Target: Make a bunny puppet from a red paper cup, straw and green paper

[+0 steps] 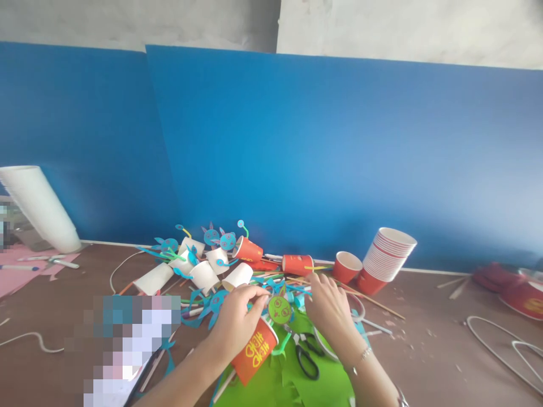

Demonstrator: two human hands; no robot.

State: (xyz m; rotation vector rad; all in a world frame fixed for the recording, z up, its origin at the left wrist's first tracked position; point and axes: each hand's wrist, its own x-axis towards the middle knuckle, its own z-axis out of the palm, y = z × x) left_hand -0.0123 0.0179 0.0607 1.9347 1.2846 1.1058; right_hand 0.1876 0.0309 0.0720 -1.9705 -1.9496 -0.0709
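My left hand (242,315) is closed in a pinch, thumb against forefinger, beside a round green paper face with pointed ears (279,311). Whatever lies between those fingertips is too small to make out. Below that hand a red paper cup with yellow lettering (254,351) lies tilted, its rim towards the green face. To the right, my right hand (328,302) has its fingers curled down over the pile of sticks and scraps; its fingertips are hidden. Black-handled scissors (306,362) rest between my forearms on green paper (324,387).
White paper cups (204,276) and red cups (297,264) with blue paper faces (211,236) lie behind my hands. A cup stack (389,254) leans at right, a taller white one (40,209) at far left. White cord (479,333) loops across the table. A blue panel (297,141) stands behind.
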